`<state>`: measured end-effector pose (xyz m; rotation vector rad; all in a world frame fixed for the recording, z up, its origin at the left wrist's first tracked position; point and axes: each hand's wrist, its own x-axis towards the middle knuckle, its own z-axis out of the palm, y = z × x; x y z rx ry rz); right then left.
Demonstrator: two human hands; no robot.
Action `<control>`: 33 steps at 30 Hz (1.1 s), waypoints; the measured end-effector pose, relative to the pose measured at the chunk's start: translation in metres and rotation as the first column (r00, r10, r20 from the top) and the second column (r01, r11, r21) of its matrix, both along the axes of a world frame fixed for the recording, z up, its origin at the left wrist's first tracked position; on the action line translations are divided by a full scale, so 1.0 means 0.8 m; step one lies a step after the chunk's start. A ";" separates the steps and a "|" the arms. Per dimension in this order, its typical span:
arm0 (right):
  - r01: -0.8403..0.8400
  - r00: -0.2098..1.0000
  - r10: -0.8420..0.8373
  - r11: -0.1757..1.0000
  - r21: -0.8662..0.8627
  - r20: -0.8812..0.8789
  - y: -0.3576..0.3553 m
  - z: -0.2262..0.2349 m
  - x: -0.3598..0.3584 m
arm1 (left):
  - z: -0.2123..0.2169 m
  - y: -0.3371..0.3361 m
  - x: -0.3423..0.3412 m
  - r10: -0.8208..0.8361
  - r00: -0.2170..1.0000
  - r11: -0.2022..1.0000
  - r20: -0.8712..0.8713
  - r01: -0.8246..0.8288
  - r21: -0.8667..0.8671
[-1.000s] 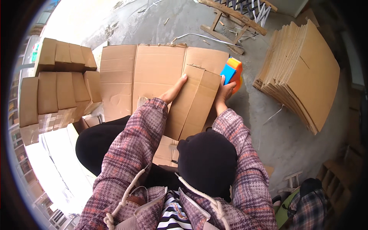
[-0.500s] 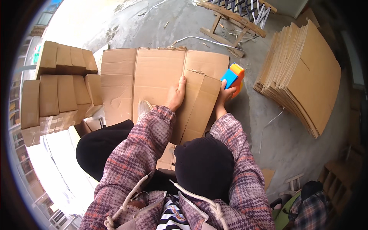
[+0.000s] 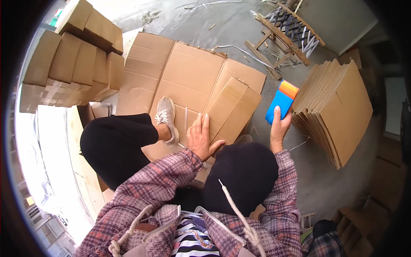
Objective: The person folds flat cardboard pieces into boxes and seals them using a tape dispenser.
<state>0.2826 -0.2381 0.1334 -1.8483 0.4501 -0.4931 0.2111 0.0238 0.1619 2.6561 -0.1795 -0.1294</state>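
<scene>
A small closed cardboard box [image 3: 234, 107] lies between my knees, on top of a wide creased cardboard sheet [image 3: 188, 73]. On the box's near left side rests my left hand [image 3: 200, 140], fingers stretched out and thumb spread, holding nothing. My right hand [image 3: 280, 127] is wrapped round a blue and orange tape dispenser [image 3: 279, 103], held up to the right of the box and apart from it. How much tape it carries cannot be seen. My left shoe [image 3: 165, 118] stands on the sheet beside a thin pale strip [image 3: 186, 118].
Stacked cardboard boxes [image 3: 70, 60] stand at the left. A leaning stack of flat cardboard [image 3: 346, 111] is on the right. At the far right is a wooden-framed woven stool [image 3: 295, 32]. Another person [image 3: 323, 237] is at the lower right, near a divided cardboard carton [image 3: 353, 227].
My right hand has lifted the tape dispenser away from the box to the right. My left hand has slid nearer me and flattened out. The whole view has turned.
</scene>
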 end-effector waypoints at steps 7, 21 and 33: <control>-0.473 0.743 0.617 0.758 0.448 -0.259 -0.020 0.212 0.004 | -0.009 0.002 -0.008 -0.006 0.998 1.000 0.056 0.005 0.019; -0.850 0.246 0.750 0.472 0.236 -0.614 0.069 0.282 -0.031 | 0.139 0.040 0.057 -0.361 0.874 0.080 -0.325 -0.319 -0.945; -0.857 0.255 0.605 0.502 0.114 -0.754 0.092 0.232 -0.057 | 0.070 0.110 0.081 0.050 0.993 0.630 -0.106 -0.114 -0.768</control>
